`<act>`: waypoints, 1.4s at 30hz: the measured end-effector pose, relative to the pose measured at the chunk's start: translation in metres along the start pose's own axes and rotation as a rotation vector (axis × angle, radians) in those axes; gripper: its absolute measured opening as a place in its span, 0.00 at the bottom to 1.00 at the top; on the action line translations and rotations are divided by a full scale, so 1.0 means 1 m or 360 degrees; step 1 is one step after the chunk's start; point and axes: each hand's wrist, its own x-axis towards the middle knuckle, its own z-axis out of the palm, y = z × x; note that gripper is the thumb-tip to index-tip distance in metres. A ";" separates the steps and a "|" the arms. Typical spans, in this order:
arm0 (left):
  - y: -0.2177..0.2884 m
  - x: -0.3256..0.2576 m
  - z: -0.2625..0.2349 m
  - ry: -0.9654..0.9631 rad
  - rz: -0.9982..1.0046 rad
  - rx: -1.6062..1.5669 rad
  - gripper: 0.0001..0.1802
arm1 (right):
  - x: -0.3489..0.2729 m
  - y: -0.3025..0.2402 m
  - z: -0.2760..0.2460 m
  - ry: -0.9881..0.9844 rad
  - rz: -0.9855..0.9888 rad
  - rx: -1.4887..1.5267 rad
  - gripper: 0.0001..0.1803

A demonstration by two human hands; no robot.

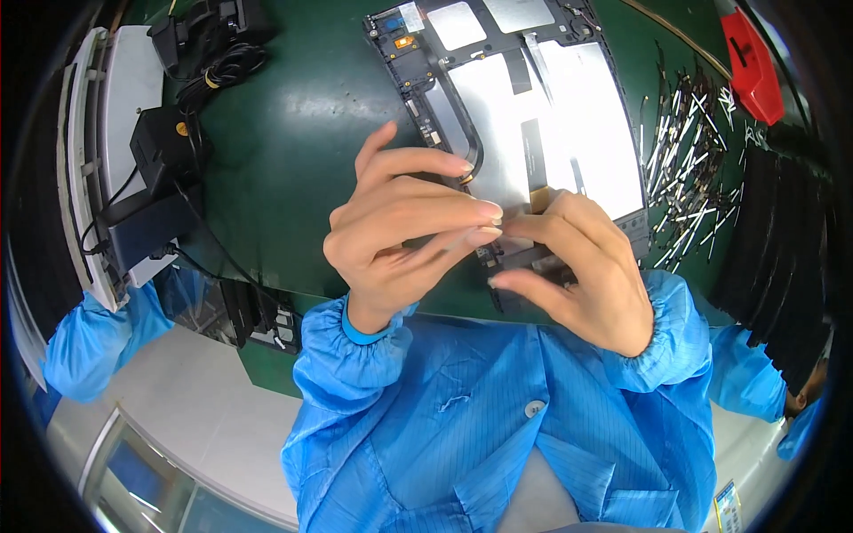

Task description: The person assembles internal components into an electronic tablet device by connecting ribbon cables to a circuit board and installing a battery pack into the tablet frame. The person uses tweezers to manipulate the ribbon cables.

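An opened flat electronic device (498,115), like a tablet or laptop shell, lies on the green table in front of me. Shiny silver panels fill most of it, with a black frame and small circuit parts along its left side. Over its lower left edge, my left hand (404,226) is closed in a pinch, its little finger raised. My right hand (591,266) curls over the lower edge, its fingertips meeting those of the left. Whatever lies between the fingertips is hidden or too small to name.
Many thin black-and-white strips (689,160) lie heaped right of the device, below a red plastic object (753,67). Black power adapters (169,147) with cables stand at the left beside a white rack (98,160). Blue sleeves of other people (102,346) show at both sides.
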 end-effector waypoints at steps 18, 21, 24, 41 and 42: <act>0.053 -0.062 0.019 0.0318 -0.0782 0.0055 0.39 | 0.011 -0.003 -0.004 -0.0237 0.0036 -0.0012 0.05; 0.076 -0.082 0.023 -0.0014 -0.1117 -0.0466 0.31 | 0.010 -0.004 -0.005 -0.0261 0.0089 0.0052 0.09; 0.077 -0.095 0.032 -0.0055 -0.1076 -0.0547 0.31 | 0.007 -0.002 -0.003 -0.0235 0.0102 0.0053 0.09; 0.062 -0.081 0.034 0.0266 -0.1277 -0.1130 0.18 | 0.004 0.002 -0.002 -0.0241 0.0067 -0.0004 0.09; 0.061 -0.081 0.035 0.0259 -0.1276 -0.1132 0.18 | 0.005 0.002 -0.001 -0.0235 0.0070 -0.0007 0.09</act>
